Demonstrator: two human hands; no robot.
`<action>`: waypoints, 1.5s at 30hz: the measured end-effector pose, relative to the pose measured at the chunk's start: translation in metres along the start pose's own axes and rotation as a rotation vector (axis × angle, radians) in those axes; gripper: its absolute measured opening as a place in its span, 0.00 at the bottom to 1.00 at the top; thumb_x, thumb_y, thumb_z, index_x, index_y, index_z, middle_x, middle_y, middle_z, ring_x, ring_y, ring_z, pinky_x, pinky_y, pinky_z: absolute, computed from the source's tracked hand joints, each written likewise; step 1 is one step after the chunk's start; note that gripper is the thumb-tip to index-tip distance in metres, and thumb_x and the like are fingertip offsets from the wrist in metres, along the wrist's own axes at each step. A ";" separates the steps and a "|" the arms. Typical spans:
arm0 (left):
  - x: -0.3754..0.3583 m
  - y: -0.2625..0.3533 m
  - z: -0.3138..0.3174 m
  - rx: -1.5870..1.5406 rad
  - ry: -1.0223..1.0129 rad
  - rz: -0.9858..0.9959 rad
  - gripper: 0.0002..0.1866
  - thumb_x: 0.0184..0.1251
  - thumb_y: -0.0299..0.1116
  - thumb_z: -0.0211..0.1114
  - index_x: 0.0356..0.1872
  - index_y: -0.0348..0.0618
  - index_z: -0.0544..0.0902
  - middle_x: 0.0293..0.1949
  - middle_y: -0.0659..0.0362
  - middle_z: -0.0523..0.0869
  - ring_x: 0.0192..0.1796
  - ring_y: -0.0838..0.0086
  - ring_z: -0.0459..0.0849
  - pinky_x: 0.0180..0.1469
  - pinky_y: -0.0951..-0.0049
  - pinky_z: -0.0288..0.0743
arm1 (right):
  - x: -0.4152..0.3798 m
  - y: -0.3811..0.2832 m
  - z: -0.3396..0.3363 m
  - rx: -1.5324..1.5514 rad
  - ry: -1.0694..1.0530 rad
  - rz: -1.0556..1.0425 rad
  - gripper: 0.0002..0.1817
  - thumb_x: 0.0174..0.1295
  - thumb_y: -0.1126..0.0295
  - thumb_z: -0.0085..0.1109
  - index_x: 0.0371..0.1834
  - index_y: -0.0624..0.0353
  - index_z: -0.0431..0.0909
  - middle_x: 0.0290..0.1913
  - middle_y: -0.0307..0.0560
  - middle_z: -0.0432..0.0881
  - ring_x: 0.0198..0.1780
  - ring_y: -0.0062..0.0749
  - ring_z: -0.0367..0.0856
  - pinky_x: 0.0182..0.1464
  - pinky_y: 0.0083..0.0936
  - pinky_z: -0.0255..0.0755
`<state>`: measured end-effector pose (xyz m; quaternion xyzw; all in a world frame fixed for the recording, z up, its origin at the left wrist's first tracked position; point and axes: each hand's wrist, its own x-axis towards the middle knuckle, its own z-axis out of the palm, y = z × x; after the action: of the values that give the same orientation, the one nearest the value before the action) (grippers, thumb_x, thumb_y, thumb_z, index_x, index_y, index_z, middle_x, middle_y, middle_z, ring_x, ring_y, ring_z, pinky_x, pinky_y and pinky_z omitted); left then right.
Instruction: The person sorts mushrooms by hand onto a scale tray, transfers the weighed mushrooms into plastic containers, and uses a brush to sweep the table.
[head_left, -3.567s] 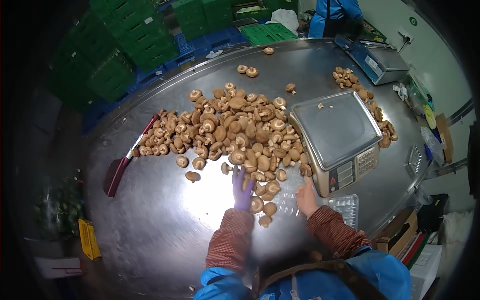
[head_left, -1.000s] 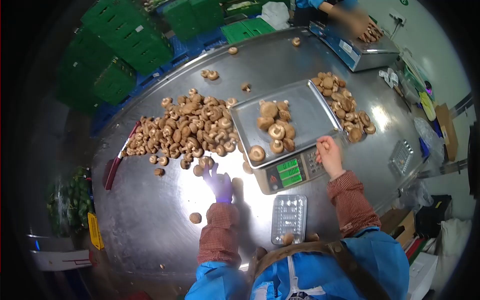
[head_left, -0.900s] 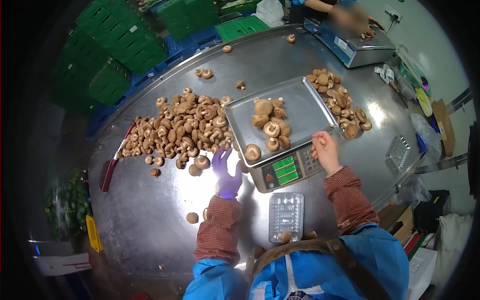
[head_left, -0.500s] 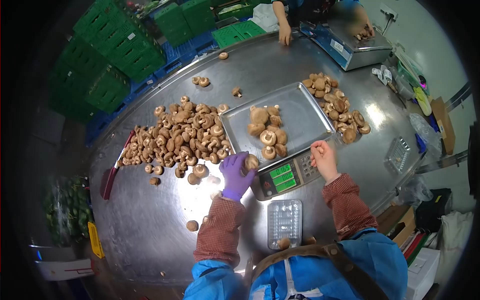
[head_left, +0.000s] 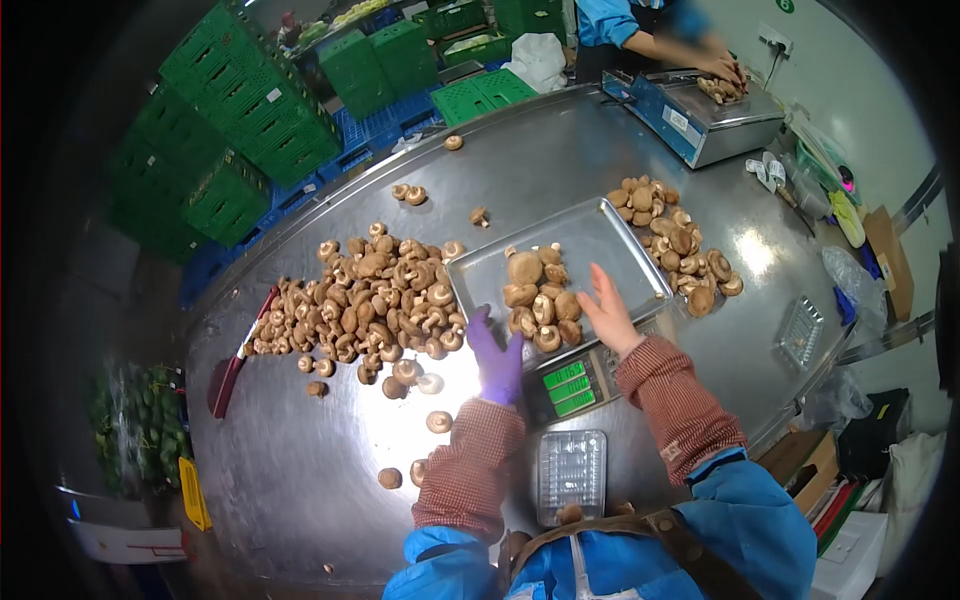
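A metal tray (head_left: 600, 235) rests on a digital scale (head_left: 567, 388) with lit green figures. Several brown mushrooms (head_left: 525, 268) lie in the tray. My left hand (head_left: 497, 360), in a purple glove, is at the tray's near left corner, thumb and fingers apart, beside the mushrooms. Bare and with fingers spread, my right hand (head_left: 608, 308) reaches over the tray's near edge, to the right of the mushrooms. Nothing shows in either hand. Nearer to me lies a clear plastic punnet (head_left: 572, 470).
A large mushroom pile (head_left: 370, 300) spreads left of the tray, a smaller one (head_left: 680, 240) right. A red-handled knife (head_left: 232, 375) lies far left. Across the table, a co-worker's hands (head_left: 725, 68) touch mushrooms on another scale (head_left: 740, 115). Green crates (head_left: 245, 90) stand behind.
The mushroom at my left hand is now in the tray among the others. My right hand has moved left over the tray, its fingers opened. The co-worker's hands have come together at the other scale.
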<state>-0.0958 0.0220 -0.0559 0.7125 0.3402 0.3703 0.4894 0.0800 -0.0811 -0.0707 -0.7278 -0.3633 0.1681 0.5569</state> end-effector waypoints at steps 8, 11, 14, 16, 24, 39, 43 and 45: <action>0.044 -0.014 0.043 -0.091 -0.042 -0.104 0.27 0.68 0.37 0.51 0.65 0.34 0.61 0.62 0.46 0.64 0.64 0.61 0.64 0.65 0.68 0.57 | 0.031 -0.032 0.030 -0.288 -0.041 0.056 0.36 0.55 0.48 0.58 0.67 0.47 0.60 0.64 0.62 0.59 0.64 0.60 0.55 0.67 0.43 0.52; 0.036 -0.001 0.058 -0.051 -0.074 -0.040 0.27 0.67 0.36 0.52 0.64 0.34 0.62 0.61 0.45 0.63 0.63 0.58 0.63 0.65 0.65 0.57 | 0.022 -0.037 0.010 -0.236 0.041 0.073 0.36 0.54 0.48 0.59 0.65 0.46 0.61 0.63 0.61 0.60 0.64 0.59 0.56 0.66 0.43 0.53; 0.023 0.037 0.087 -0.014 -0.154 0.080 0.27 0.65 0.35 0.53 0.63 0.33 0.63 0.62 0.42 0.61 0.64 0.53 0.61 0.65 0.62 0.56 | 0.008 -0.041 -0.036 -0.250 0.182 0.039 0.34 0.54 0.54 0.62 0.64 0.51 0.62 0.60 0.55 0.64 0.63 0.50 0.59 0.65 0.39 0.54; 0.009 0.064 0.114 -0.071 -0.247 0.094 0.30 0.63 0.33 0.56 0.64 0.33 0.60 0.64 0.43 0.58 0.65 0.55 0.60 0.66 0.63 0.56 | -0.007 -0.042 -0.074 -0.264 0.290 -0.004 0.33 0.53 0.56 0.64 0.62 0.53 0.64 0.59 0.53 0.65 0.62 0.47 0.61 0.64 0.39 0.55; -0.080 0.045 0.275 -0.349 -0.736 -0.155 0.36 0.61 0.33 0.63 0.67 0.33 0.55 0.60 0.48 0.65 0.61 0.65 0.67 0.60 0.71 0.66 | -0.106 0.034 -0.223 -0.326 0.474 0.185 0.34 0.51 0.57 0.65 0.61 0.52 0.64 0.59 0.57 0.62 0.62 0.53 0.58 0.64 0.41 0.55; -0.096 0.004 0.343 -0.322 -0.789 -0.195 0.31 0.61 0.33 0.63 0.64 0.37 0.62 0.63 0.48 0.67 0.65 0.62 0.65 0.66 0.68 0.59 | -0.102 0.123 -0.223 -0.400 0.926 0.722 0.45 0.44 0.49 0.68 0.65 0.50 0.57 0.65 0.60 0.54 0.66 0.55 0.53 0.65 0.49 0.49; -0.094 0.043 0.301 -0.030 -0.659 0.148 0.28 0.59 0.32 0.62 0.61 0.38 0.67 0.61 0.48 0.70 0.65 0.59 0.66 0.66 0.66 0.58 | -0.084 0.137 -0.203 -0.404 0.980 0.720 0.47 0.47 0.50 0.66 0.68 0.52 0.52 0.69 0.65 0.45 0.70 0.58 0.45 0.68 0.50 0.43; -0.096 0.047 0.285 -0.056 -0.649 0.172 0.27 0.59 0.31 0.62 0.61 0.38 0.68 0.62 0.48 0.69 0.65 0.60 0.65 0.67 0.66 0.57 | -0.076 0.145 -0.193 -0.371 1.058 0.671 0.47 0.49 0.51 0.65 0.69 0.53 0.50 0.69 0.68 0.44 0.71 0.60 0.43 0.69 0.50 0.42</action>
<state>0.1080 -0.1997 -0.1007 0.8057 0.0950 0.1735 0.5584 0.2034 -0.2850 -0.1554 -0.8702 0.1836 -0.1136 0.4428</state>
